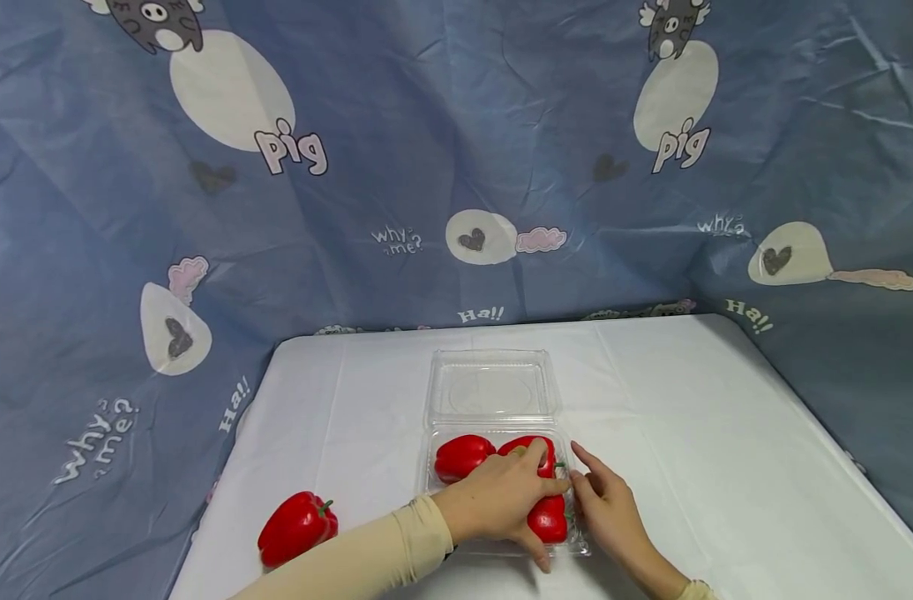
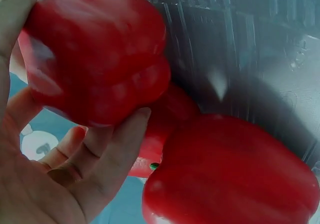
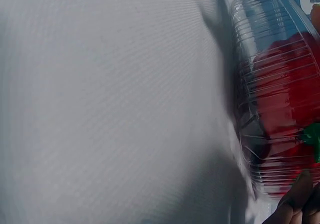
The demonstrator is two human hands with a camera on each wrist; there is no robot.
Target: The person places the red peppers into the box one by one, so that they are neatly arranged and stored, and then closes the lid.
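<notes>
A clear plastic clamshell container [image 1: 576,547] lies open on the table, with red bell peppers in its base. My left hand [image 1: 494,497] reaches over the base and grips a red bell pepper [image 2: 97,54] at the front right, thumb on one side and fingers on the other. Behind it, a back-left pepper [image 1: 462,457] and a back-right pepper [image 1: 526,444] lie side by side, the latter partly covered by my fingers. On the container's right side, my right hand [image 1: 612,515] rests its fingertips [image 3: 300,186] against the ribbed wall.
Another red bell pepper [image 1: 295,529] lies on the white tablecloth [image 1: 374,400] to the left, beside my left sleeve [image 1: 366,558]. The container's lid [image 1: 492,390] is folded back behind the base. A blue printed curtain [image 1: 351,183] hangs behind the table.
</notes>
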